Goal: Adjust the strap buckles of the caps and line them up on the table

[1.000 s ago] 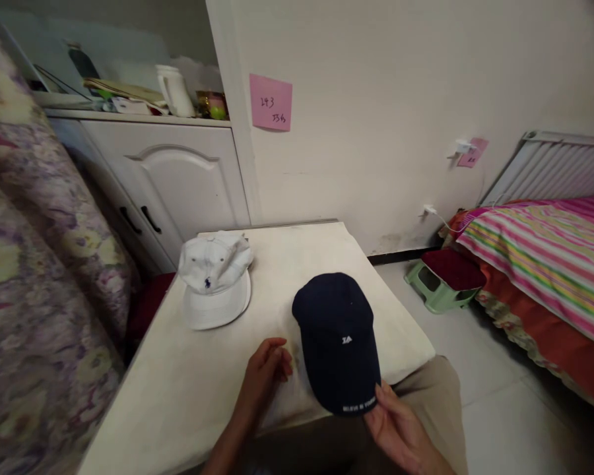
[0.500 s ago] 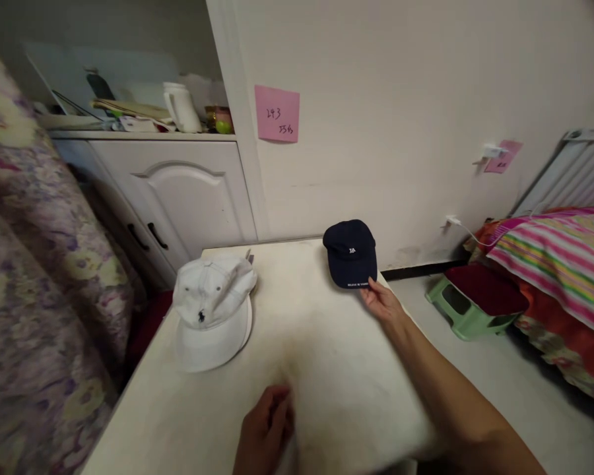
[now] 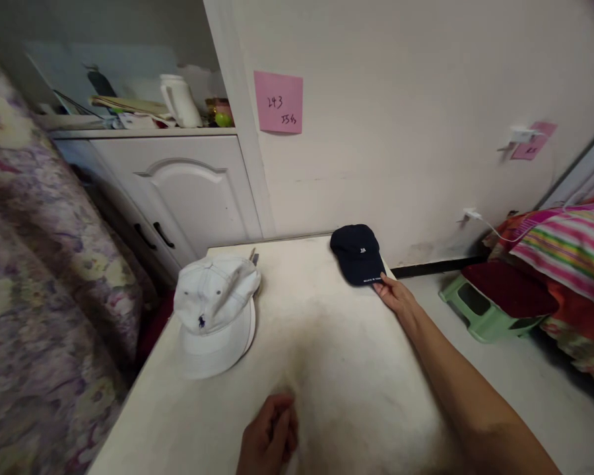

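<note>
A navy cap (image 3: 359, 254) lies at the far right corner of the cream table (image 3: 327, 369), its brim toward me. My right hand (image 3: 396, 297) reaches out along the table's right edge and pinches the tip of that brim. A white cap (image 3: 215, 310) with a small dark logo rests on the table's left side, apart from both hands. My left hand (image 3: 270, 439) lies on the near part of the table with its fingers curled in, holding nothing that I can see.
A white cabinet (image 3: 178, 191) with a jug and clutter on top stands behind the table. A pink note (image 3: 278, 102) is stuck on the wall. A floral curtain (image 3: 39, 277) hangs at left. A green stool (image 3: 490, 307) and a striped bed (image 3: 569, 264) are at right.
My right hand has carried the navy cap from the near edge to the table's far right corner and set it down. My left hand drew slightly nearer to me.
</note>
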Demonstrator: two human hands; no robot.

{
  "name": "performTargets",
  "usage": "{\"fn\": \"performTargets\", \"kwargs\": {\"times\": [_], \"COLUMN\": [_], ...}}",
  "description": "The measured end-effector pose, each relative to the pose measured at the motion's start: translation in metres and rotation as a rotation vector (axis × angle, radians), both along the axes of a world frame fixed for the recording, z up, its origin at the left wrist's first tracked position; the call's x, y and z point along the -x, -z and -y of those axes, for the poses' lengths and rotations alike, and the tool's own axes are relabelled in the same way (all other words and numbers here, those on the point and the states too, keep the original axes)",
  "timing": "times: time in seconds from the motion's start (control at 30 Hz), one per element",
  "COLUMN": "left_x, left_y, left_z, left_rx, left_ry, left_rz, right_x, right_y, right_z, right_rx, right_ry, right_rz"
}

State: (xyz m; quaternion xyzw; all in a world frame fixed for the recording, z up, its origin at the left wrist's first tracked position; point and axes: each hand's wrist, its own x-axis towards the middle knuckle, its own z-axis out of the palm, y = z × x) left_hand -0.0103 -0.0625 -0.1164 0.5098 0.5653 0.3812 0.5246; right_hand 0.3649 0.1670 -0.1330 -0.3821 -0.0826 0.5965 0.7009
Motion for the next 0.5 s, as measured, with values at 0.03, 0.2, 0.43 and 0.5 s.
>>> {"fn": "performTargets", "kwargs": {"times": [0.03, 0.2, 0.43, 0.5], "left_x": [0.000, 0.001, 0.000, -0.001], "left_y": [0.000, 0.004, 0.001, -0.001], "left_z": [0.000, 0.000, 0.000, 0.000], "left_rx": [-0.003, -0.025, -0.020, -0.019], "left_ry": [0.002, 0.000, -0.012, -0.018], "left_rz": [0.002, -0.007, 0.020, 0.032], "right_x": [0.000, -0.001, -0.003, -0.003], "right_y": [0.000, 0.002, -0.002, -0.003], "right_z": [0.001, 0.007, 0.020, 0.025], "right_rx": [0.007, 0.030, 0.087, 0.110], "right_ry": [0.009, 0.059, 0.084, 0.092], "right_rz": [0.019, 0.113, 0.154, 0.155]}}
